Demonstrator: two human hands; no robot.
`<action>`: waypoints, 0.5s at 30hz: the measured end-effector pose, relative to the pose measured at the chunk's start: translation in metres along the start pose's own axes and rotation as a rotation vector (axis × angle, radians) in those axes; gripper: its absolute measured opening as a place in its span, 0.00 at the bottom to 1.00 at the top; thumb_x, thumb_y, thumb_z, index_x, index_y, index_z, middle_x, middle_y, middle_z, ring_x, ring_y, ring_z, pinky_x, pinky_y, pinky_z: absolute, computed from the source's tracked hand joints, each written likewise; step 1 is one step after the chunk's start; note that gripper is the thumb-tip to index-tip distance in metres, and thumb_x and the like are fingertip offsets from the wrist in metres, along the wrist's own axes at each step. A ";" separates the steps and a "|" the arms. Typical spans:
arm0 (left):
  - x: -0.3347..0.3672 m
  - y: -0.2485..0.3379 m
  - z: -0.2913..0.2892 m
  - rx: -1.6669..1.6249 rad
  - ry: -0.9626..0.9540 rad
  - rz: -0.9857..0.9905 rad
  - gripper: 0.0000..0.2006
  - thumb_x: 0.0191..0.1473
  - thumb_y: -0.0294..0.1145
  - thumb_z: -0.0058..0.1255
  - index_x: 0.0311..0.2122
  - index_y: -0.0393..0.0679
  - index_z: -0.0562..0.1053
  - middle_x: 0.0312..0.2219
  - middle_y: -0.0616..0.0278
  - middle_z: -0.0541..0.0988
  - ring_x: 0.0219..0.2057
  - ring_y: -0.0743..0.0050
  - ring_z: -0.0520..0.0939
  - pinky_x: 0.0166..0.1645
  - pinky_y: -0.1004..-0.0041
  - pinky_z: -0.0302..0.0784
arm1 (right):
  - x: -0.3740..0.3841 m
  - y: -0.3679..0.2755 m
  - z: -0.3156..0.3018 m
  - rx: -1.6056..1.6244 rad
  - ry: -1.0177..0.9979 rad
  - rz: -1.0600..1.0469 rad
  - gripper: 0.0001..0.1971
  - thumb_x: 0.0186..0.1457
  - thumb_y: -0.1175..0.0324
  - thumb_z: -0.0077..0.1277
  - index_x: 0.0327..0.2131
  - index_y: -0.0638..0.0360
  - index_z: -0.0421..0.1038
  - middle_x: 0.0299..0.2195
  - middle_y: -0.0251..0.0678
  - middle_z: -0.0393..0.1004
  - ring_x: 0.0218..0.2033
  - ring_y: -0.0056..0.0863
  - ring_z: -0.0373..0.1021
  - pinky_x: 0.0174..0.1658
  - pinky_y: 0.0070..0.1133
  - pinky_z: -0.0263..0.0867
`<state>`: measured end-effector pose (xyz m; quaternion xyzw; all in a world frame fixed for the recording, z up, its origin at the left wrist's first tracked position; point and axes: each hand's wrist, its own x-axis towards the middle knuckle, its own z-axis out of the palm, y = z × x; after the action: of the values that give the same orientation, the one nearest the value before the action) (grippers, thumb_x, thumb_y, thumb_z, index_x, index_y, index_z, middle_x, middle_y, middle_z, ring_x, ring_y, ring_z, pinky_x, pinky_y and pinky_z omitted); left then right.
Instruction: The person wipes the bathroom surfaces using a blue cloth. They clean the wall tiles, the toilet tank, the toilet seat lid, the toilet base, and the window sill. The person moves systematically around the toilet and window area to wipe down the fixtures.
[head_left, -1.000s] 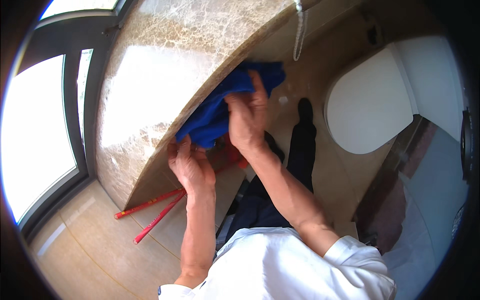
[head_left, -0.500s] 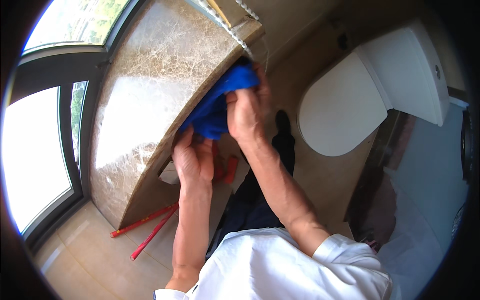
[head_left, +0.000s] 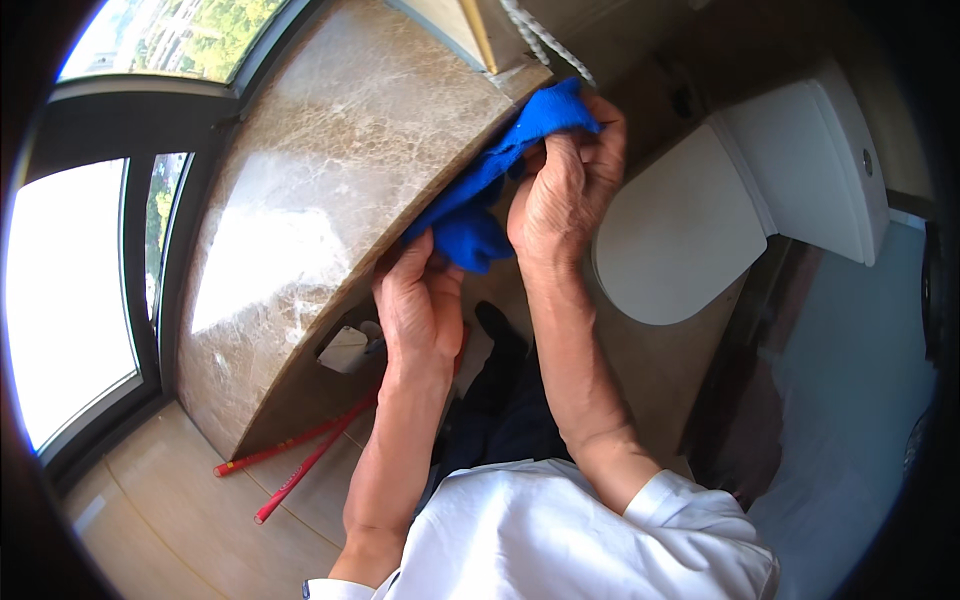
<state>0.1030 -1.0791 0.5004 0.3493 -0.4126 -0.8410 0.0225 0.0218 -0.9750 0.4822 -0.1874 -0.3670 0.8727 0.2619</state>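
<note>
A bright blue cloth (head_left: 474,228) is stretched between my two hands along the front edge of a brown marble ledge (head_left: 330,120). My right hand (head_left: 568,185) grips its far end, with the fingers curled round the fabric. The near end is pinched by my left hand (head_left: 420,300), thumb toward the ledge and fingers partly hidden under the cloth. The cloth lies against the ledge's edge, and one fold hangs down between the hands.
Red-handled poles (head_left: 290,490) lean below the ledge, near a small whitish object (head_left: 345,348). A white toilet (head_left: 675,225) stands to the right. A dark-framed window (head_left: 140,130) borders the ledge on the left. Beaded cords (head_left: 545,40) hang at the far end.
Both hands have moved to the right and my right hand also farther away, drawing the blue cloth along the ledge's edge. The cloth stays gripped, and my foot has shifted left.
</note>
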 end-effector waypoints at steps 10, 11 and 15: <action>-0.008 0.021 -0.086 -0.157 0.137 0.093 0.18 0.57 0.23 0.47 0.53 0.42 0.68 0.49 0.60 0.76 0.50 0.62 0.76 0.52 0.56 0.76 | -0.101 0.004 0.015 -0.338 -0.216 0.062 0.10 0.60 0.76 0.49 0.44 0.60 0.62 0.36 0.29 0.66 0.36 0.14 0.62 0.41 0.15 0.62; -0.013 0.026 -0.098 -0.170 0.163 0.121 0.18 0.57 0.23 0.48 0.54 0.42 0.68 0.49 0.60 0.76 0.51 0.62 0.77 0.52 0.57 0.76 | -0.113 0.008 0.016 -0.347 -0.224 0.077 0.10 0.60 0.75 0.50 0.43 0.60 0.62 0.36 0.30 0.65 0.36 0.14 0.61 0.41 0.15 0.61; -0.029 0.048 -0.162 -0.207 0.245 0.234 0.19 0.55 0.21 0.48 0.54 0.41 0.69 0.50 0.58 0.76 0.53 0.62 0.76 0.57 0.57 0.73 | -0.175 0.018 0.023 -0.231 -0.266 0.316 0.12 0.59 0.74 0.52 0.43 0.58 0.60 0.35 0.31 0.65 0.36 0.15 0.62 0.39 0.14 0.62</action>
<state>0.2110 -1.2110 0.4844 0.3945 -0.3561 -0.8218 0.2056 0.1423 -1.1025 0.5076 -0.1545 -0.4620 0.8720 0.0480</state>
